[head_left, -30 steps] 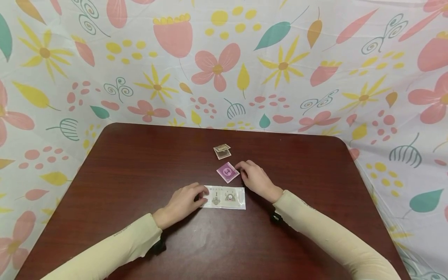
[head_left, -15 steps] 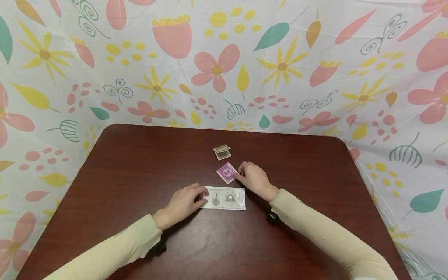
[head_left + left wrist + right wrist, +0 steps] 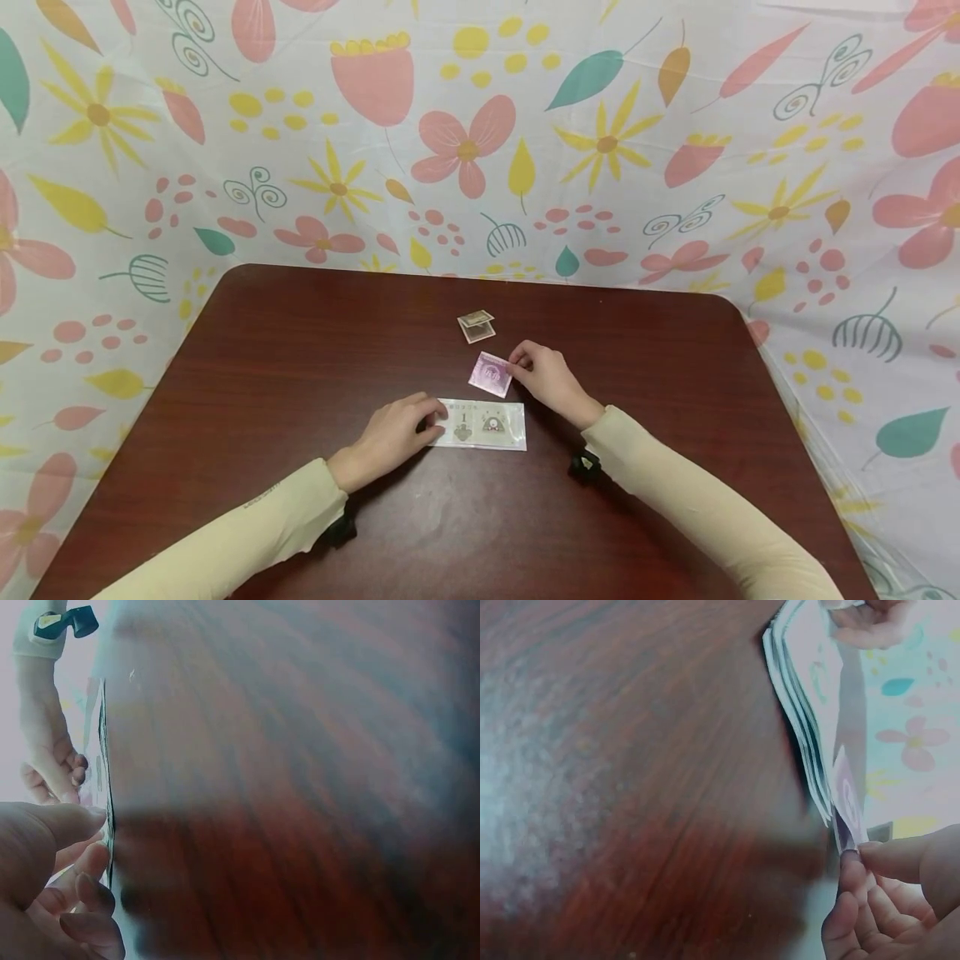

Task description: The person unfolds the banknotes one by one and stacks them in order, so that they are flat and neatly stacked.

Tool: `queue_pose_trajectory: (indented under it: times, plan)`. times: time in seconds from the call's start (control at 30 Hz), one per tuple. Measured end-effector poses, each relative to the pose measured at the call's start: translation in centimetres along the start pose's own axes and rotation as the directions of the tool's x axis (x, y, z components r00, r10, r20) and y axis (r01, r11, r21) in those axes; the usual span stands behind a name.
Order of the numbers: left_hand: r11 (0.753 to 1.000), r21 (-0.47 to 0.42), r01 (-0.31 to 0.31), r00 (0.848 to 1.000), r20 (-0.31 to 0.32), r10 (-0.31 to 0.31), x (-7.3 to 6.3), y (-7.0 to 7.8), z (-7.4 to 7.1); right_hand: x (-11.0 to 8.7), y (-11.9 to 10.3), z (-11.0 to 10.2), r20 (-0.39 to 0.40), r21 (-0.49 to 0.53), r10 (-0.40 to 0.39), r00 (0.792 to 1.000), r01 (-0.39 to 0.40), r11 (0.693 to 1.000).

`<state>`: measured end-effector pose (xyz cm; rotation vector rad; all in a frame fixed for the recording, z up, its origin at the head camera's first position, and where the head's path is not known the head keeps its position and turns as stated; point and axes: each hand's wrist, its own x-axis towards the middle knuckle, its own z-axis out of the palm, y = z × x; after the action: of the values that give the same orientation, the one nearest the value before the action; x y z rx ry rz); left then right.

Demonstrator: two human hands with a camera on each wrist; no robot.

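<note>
My right hand (image 3: pixel 551 377) pinches a small purple square packet (image 3: pixel 491 374) at its right edge, between thumb and fingertips. In the right wrist view the packet (image 3: pixel 847 799) stands tilted, showing pale and purple faces. A flat white rectangular packet (image 3: pixel 487 426), printed with a "1" and a cartoon animal, lies just in front. Thumb and curled fingers of my left hand (image 3: pixel 393 435) hold its left end. From the right wrist, this white packet (image 3: pixel 806 697) shows several stacked layers along its edge.
A small brown folded square (image 3: pixel 476 326) stands partly open behind the purple packet. The dark red-brown wooden table (image 3: pixel 315 350) has rounded far corners. A white floral cloth (image 3: pixel 465 150) hangs behind and beside it.
The right hand has taken hold of the purple packet, which has turned and tilted from lying flat. The left hand and white packet have stayed in place.
</note>
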<state>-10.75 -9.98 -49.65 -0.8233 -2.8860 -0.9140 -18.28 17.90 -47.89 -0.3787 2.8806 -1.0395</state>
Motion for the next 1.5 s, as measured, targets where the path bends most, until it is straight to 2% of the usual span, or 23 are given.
queue_pose_trajectory:
  times: [0.27, 0.6, 0.9, 1.13, 1.3, 1.37, 1.5]
  plan:
    - [1.0, 0.001, 0.003, 1.0, 0.006, -0.003, -0.1, 0.0, 0.0, -0.5, 0.4, -0.9, -0.022, 0.094, -0.029, 0.999, 0.031, 0.995]
    - [0.999, 0.005, -0.032, 0.999, -0.007, 0.032, -0.1, -0.3, -0.1, -1.3, 0.1, -2.7, -0.053, 0.124, -0.081, 0.995, 0.087, 0.989]
    - [0.997, -0.007, -0.081, 0.997, -0.022, 0.081, -0.3, -0.5, -0.5, -3.0, -1.1, -4.0, -0.011, 0.173, -0.114, 0.993, 0.115, 0.978]
    - [0.995, -0.037, -0.093, 0.991, -0.104, 0.089, 0.6, -0.2, -1.4, -4.3, -2.8, -4.7, 0.036, 0.193, -0.178, 0.983, 0.168, 0.967]
    - [0.988, -0.122, -0.092, 0.986, -0.15, 0.073, 1.5, 0.2, -2.2, -5.4, -4.2, -5.2, 0.08, 0.213, -0.215, 0.973, 0.194, 0.958]
    - [0.983, -0.159, -0.095, 0.988, -0.139, 0.073, 1.9, 0.4, -2.5, -5.7, -4.7, -5.2, 0.098, 0.22, -0.237, 0.967, 0.211, 0.952]
    - [0.972, -0.206, -0.111, 0.993, -0.064, 0.099, 2.3, 0.8, -2.9, -6.4, -5.4, -5.2, 0.124, 0.237, -0.286, 0.95, 0.252, 0.938]
